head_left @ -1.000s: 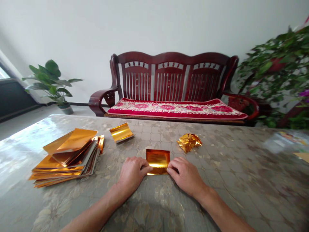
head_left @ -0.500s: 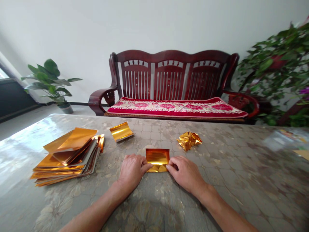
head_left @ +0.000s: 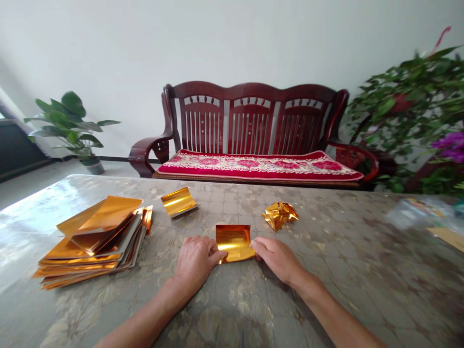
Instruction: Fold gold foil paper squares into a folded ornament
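Note:
Between my hands, on the patterned table, lies a gold foil sheet (head_left: 234,239); its far part curls up and its near edge is folded over. My left hand (head_left: 197,256) has its thumb pressed on the sheet's near left corner, the fingers curled beside it. At the right edge, my right hand (head_left: 275,258) pinches the near corner between thumb and fingers. Beyond my right hand sits a crumpled gold foil piece (head_left: 280,215). A curved gold foil sheet (head_left: 179,202) rests farther back on the left.
A thick stack of gold foil sheets (head_left: 90,241) stands left on the table (head_left: 232,309). Clear plastic packaging (head_left: 416,212) lies at the far right beside a tan flat piece (head_left: 447,238). Behind the table is a wooden bench (head_left: 250,128), with potted plants (head_left: 74,125) on both sides.
My right hand has shifted its hold on the sheet's right corner, lifting that corner slightly. The near folded edge looks smoother now. The whole view has shifted a little.

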`<state>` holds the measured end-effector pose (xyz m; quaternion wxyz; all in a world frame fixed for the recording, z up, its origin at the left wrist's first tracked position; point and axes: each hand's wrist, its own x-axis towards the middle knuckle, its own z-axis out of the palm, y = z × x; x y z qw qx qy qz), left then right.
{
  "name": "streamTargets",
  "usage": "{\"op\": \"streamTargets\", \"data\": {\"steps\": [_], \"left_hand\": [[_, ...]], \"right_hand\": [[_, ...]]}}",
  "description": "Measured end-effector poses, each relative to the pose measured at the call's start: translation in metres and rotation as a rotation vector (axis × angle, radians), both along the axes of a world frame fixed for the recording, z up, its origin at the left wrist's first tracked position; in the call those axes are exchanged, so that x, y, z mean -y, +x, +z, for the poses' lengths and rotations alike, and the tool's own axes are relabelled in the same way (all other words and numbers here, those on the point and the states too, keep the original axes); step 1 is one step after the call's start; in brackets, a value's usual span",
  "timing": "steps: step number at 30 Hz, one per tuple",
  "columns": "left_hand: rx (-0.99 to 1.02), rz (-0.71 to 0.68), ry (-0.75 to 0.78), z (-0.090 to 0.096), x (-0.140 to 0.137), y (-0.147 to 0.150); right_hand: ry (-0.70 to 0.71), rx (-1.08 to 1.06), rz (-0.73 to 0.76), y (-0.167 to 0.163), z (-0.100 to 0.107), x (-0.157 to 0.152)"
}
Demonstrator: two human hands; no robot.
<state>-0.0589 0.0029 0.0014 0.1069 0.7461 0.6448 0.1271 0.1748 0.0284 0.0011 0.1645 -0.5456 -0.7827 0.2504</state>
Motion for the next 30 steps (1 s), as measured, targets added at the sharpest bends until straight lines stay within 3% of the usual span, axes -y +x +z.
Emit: {"op": "streamTargets", "data": {"steps": [11, 30], "left_hand": [[0.167, -0.044, 0.002, -0.002, 0.002, 0.004], [-0.003, -0.001, 0.0, 0.002, 0.0, 0.005]], "right_hand": [[0.124, 0.051, -0.027, -0.008, -0.007, 0.006], [0.232, 0.202, -0.016, -0.014, -0.006, 0.013]]}}
